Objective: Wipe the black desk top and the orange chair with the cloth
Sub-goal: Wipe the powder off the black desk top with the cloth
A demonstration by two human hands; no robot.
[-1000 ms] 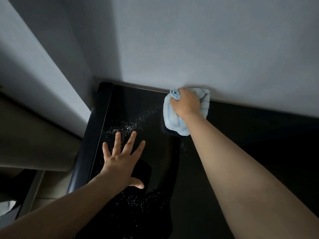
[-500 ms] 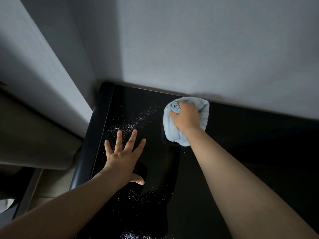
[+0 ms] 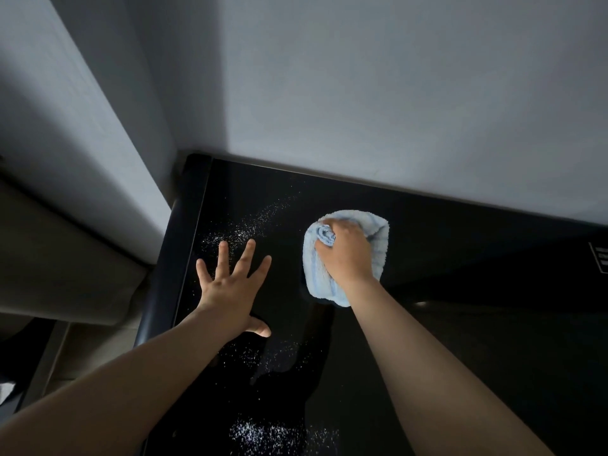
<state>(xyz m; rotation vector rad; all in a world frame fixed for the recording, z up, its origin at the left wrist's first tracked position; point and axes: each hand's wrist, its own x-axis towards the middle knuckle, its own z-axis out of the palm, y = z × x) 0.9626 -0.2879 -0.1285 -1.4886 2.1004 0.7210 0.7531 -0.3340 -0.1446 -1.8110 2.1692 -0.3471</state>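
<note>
The glossy black desk top (image 3: 460,324) fills the lower right of the head view, its far edge against the wall. My right hand (image 3: 345,255) grips a bunched light blue cloth (image 3: 378,238) and presses it on the desk a little in from the wall. My left hand (image 3: 230,284) lies flat on the desk to the left of the cloth, fingers spread. White specks (image 3: 250,228) are scattered just beyond my left fingers, and more white specks (image 3: 273,436) lie near the front edge. The orange chair is out of view.
A grey wall (image 3: 362,93) rises directly behind the desk, and a wall corner (image 3: 98,143) juts out at the left. The desk's rounded left edge (image 3: 164,274) drops to the floor (image 3: 88,350). A white marking (image 3: 600,261) shows at the right edge.
My right hand has pulled the cloth back from the wall toward me across the desk. My left hand has stayed flat in the same spot.
</note>
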